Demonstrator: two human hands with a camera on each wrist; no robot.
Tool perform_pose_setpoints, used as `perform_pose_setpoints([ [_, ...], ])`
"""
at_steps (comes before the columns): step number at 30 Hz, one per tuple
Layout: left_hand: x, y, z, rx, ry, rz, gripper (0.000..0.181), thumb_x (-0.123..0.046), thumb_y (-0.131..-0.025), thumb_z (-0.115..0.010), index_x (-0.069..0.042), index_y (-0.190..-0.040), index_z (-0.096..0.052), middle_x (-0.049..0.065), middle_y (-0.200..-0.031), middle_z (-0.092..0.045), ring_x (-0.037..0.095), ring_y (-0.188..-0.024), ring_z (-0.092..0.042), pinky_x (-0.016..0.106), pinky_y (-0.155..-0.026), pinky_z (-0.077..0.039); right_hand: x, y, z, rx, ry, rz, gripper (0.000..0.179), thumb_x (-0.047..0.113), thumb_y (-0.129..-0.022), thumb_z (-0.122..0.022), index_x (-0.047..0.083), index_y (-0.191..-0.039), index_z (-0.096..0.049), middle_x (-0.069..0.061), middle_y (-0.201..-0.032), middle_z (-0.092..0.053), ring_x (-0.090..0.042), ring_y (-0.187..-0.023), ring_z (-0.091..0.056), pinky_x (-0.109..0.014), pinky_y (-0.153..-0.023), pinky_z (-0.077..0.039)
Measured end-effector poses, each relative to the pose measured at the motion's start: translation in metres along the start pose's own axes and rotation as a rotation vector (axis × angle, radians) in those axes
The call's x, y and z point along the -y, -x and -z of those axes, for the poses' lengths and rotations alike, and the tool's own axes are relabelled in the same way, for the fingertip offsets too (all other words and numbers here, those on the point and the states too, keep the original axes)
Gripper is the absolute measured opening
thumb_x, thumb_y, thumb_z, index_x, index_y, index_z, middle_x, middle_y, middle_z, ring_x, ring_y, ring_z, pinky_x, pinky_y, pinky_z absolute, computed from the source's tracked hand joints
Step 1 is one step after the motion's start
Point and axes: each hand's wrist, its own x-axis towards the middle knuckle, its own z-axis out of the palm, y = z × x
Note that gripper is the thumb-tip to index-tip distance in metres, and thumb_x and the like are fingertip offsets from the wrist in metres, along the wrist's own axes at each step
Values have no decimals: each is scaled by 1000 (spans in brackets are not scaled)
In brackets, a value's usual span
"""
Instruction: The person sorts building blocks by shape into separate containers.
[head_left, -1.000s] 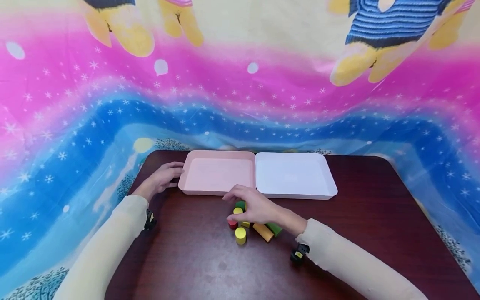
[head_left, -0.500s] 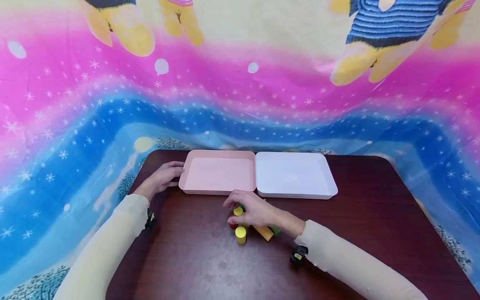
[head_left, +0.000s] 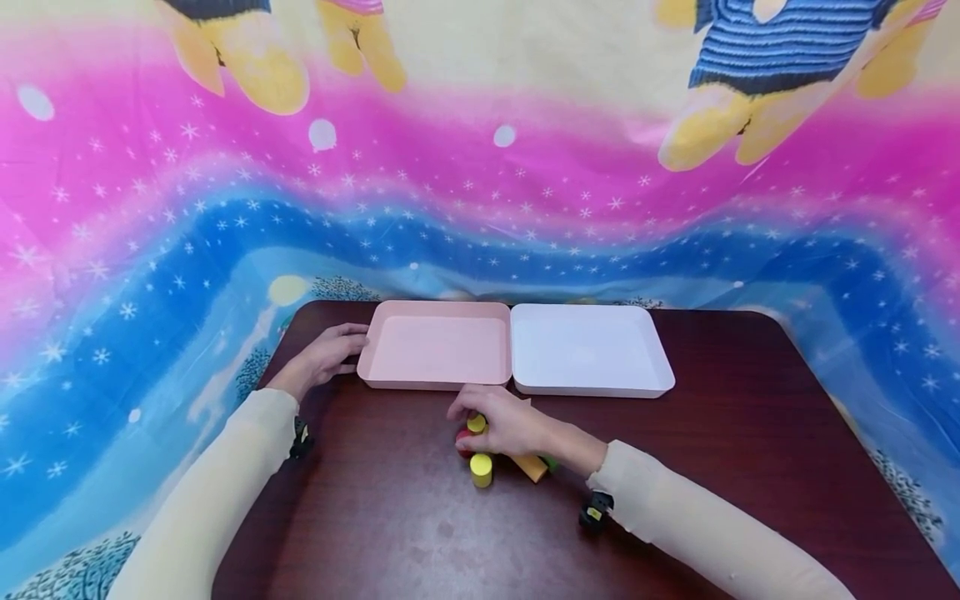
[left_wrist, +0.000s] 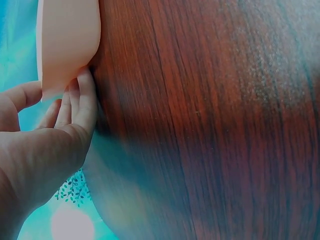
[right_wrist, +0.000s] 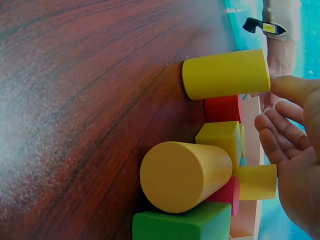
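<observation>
My left hand (head_left: 322, 358) rests its fingers against the left end of a pink tray (head_left: 375, 371); in the left wrist view, loosely extended fingers (left_wrist: 85, 97) touch the tray's end wall. My right hand (head_left: 510, 421) hovers low over a cluster of toy blocks, fingers loosely bent, thumb apart. In the right wrist view its thumb tip lies near the top of a tall yellow cylinder (right_wrist: 225, 75); I cannot tell if they touch. Close by are a red block (right_wrist: 222, 109), a yellow block (right_wrist: 220, 137), an orange cylinder (right_wrist: 172, 177) and a green block (right_wrist: 182, 225). The hand hides part of the cluster.
A white tray (head_left: 667, 379) stands directly right of the pink one at the table's back. The dark brown table (head_left: 375, 525) has rounded back corners. Behind it hangs a printed pink and blue curtain (head_left: 450, 217).
My right hand has lowered slightly over the blocks and drawn a little toward me, covering more of them, including the dark green one. My left hand and both trays stay in place.
</observation>
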Motion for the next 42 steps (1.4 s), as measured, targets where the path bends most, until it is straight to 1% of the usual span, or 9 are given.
perform_pose_setpoints([
  [4,2,0,0,3,1,-3,61,-16,-113,-49,-4,-167,-25,25,-162,-40,39,-151,-40,57,-116,-43,0,0,-1,-1,1,1,31,19,-95,-82,7,-122,-72,-6,-119,-70,-15,-106,-64,-40,-95,-58],
  [9,3,0,-1,0,-5,-10,61,-17,-113,-49,-4,-167,-25,25,-162,-39,40,-151,-39,57,-116,-43,1,-2,2,11,20,-23,32,24,-96,-82,11,-124,-73,0,-122,-69,-12,-109,-63,-33,-96,-56],
  [11,4,1,-1,0,-6,-10,61,-17,-113,-49,-4,-167,-25,25,-163,-39,40,-151,-39,58,-117,-42,2,-3,5,31,29,-33,33,25,-96,-82,12,-125,-72,2,-124,-68,-13,-110,-62,-30,-97,-55],
  [13,4,1,-2,1,-7,-10,61,-17,-113,-49,-4,-167,-25,25,-163,-39,40,-151,-39,58,-117,-41,3,-4,7,54,29,-36,34,25,-97,-81,11,-126,-72,2,-125,-68,-15,-111,-62,-30,-97,-54],
  [19,5,1,-2,4,6,-5,62,-16,-113,-50,-4,-167,-24,25,-163,-39,40,-151,-38,59,-117,-41,2,-6,10,110,23,-41,34,23,-96,-82,9,-125,-72,0,-123,-68,-21,-113,-64,-32,-99,-54],
  [29,5,-2,-1,-3,-2,-9,61,-17,-113,-50,-5,-167,-25,24,-163,-40,39,-151,-39,58,-117,-42,-1,-7,10,156,50,-36,34,23,-94,-85,9,-122,-72,3,-117,-67,-24,-111,-65,-27,-96,-53],
  [32,6,-3,0,-3,-5,-10,61,-17,-113,-50,-4,-167,-25,25,-163,-40,39,-151,-39,58,-117,-42,-2,-8,9,159,67,-43,33,24,-93,-85,10,-120,-73,4,-116,-67,-23,-109,-64,-26,-94,-53],
  [39,4,-1,0,-4,-1,-8,62,-19,-113,-50,-5,-168,-25,24,-163,-40,39,-150,-40,57,-116,-43,-4,-8,7,163,147,-52,29,28,-92,-86,16,-116,-74,7,-114,-67,-18,-106,-61,-24,-91,-52],
  [42,3,-1,1,-2,-5,-12,62,-20,-113,-49,-5,-168,-25,24,-163,-40,39,-150,-40,57,-116,-43,-3,-8,7,160,175,-42,28,28,-92,-87,16,-114,-74,6,-112,-67,-18,-105,-61,-26,-91,-52],
])
